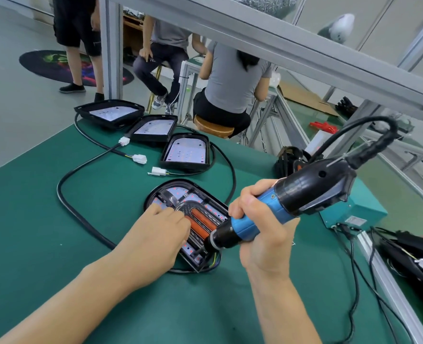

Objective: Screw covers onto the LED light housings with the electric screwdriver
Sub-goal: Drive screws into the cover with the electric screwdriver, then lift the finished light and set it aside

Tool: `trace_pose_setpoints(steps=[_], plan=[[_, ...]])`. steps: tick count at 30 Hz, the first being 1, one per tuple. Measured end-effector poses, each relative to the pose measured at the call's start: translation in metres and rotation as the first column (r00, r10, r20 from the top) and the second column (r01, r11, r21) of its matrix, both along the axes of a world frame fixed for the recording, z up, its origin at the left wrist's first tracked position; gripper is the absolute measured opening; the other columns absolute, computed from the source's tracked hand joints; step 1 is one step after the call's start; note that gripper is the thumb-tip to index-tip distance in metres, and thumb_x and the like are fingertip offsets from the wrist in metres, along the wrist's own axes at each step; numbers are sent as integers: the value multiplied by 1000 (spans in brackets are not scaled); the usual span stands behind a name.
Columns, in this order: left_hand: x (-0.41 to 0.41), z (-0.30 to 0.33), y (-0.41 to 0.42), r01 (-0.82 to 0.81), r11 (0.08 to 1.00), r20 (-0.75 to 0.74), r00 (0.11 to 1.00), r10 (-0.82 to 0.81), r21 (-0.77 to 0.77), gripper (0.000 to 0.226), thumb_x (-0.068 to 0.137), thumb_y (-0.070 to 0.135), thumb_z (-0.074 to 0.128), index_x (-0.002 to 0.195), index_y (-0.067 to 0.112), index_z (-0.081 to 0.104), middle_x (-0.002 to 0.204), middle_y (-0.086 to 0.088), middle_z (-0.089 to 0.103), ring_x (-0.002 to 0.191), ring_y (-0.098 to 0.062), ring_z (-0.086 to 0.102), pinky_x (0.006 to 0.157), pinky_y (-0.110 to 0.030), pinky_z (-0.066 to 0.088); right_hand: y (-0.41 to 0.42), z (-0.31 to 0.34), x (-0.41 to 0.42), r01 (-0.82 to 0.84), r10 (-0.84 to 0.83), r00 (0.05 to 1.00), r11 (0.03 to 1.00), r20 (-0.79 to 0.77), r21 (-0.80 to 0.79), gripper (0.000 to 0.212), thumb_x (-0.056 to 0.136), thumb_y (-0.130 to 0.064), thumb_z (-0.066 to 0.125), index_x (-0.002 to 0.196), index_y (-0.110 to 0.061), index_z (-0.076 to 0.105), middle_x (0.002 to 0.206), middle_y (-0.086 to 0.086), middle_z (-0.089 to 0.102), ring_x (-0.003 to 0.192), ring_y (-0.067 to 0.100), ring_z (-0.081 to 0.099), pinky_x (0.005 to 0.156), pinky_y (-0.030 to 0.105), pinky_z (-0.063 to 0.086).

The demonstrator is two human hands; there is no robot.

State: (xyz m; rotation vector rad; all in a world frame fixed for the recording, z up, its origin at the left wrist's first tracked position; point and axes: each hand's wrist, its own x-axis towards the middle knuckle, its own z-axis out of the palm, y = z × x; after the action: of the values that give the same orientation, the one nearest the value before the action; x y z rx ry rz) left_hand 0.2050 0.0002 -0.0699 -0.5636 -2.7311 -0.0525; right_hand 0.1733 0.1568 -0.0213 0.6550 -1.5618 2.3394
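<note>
Right hand [257, 219] is wrapped around the blue grip of the screwdriver [280, 207], fingers curled tight, the tool tilted so its black nose points down at the near end of the housing [188, 219]. Left hand [161, 234] lies just beside it, palm down on the clear cover [198, 214], fingers bent and pressing; whether they pinch anything I cannot tell. That housing sits on the green mat [56, 219], under and between both hands. Beyond the left hand, three more housings [184, 151] lie in a row, open side up, with white connectors [139, 158] on black cables [81, 214]. Past the right hand stands a teal box [364, 207]. Farther off, people sit at another bench.
</note>
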Motion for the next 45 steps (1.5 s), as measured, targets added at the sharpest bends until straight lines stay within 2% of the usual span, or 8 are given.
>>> trace_pose_setpoints(steps=[8,12,19,25,30,34,40,45], plan=[[-4,7,1,17,1000,5,1000,-17,16,34,51,19,88,57,23,54,55,10,49,46,-13,51,48,-20,45,6,2,-1,29,-27,998,998,48,-50,17,64,-13,64,71,-27,59,60,-4,52,49,16,47,55,26,45],[-8,13,7,4,990,7,1000,-5,139,32,60,12,84,63,20,53,60,6,51,52,-19,53,49,-31,49,18,7,-4,145,-131,985,982,113,-119,25,69,0,59,85,-20,57,59,-2,51,50,18,46,57,28,44],[-19,17,10,-141,936,-14,988,153,322,19,86,13,48,73,26,44,71,8,46,62,-20,50,59,-32,37,65,29,-20,166,-137,952,982,274,-86,14,73,-11,68,80,-19,59,60,-1,50,47,13,50,50,24,44],[-30,5,-38,-751,654,236,654,718,91,9,88,16,45,90,16,54,95,-4,55,90,-28,58,68,-33,37,89,17,-56,106,-326,791,907,517,408,27,82,-28,77,77,-13,55,57,2,54,43,14,51,44,25,45],[-23,-21,-32,-728,685,290,655,698,-4,16,76,12,63,90,9,57,93,-9,57,91,-31,57,70,-39,43,73,-18,-85,-109,-449,745,647,493,754,42,81,-51,72,98,-16,57,84,0,59,64,16,65,66,32,54],[-23,-33,-19,-669,718,188,743,642,192,25,47,-17,74,60,-6,56,63,-25,52,60,-42,54,51,-43,40,50,-39,-103,-139,-566,792,199,229,970,61,86,-61,59,114,-9,47,103,4,55,97,27,55,77,33,40],[-31,-35,-18,-717,680,231,694,681,149,11,78,3,57,87,5,63,92,-14,58,90,-34,53,72,-40,36,29,-51,-120,-104,-565,824,-201,-29,974,58,88,-63,53,111,-10,53,111,8,63,105,29,61,74,30,37],[-29,-37,-15,-673,697,127,736,665,249,17,58,-11,70,68,-1,60,72,-19,55,69,-37,54,60,-40,40,29,-48,-124,-147,-525,851,-268,-16,952,55,89,-64,47,104,-13,56,105,6,63,96,27,59,74,30,38]])
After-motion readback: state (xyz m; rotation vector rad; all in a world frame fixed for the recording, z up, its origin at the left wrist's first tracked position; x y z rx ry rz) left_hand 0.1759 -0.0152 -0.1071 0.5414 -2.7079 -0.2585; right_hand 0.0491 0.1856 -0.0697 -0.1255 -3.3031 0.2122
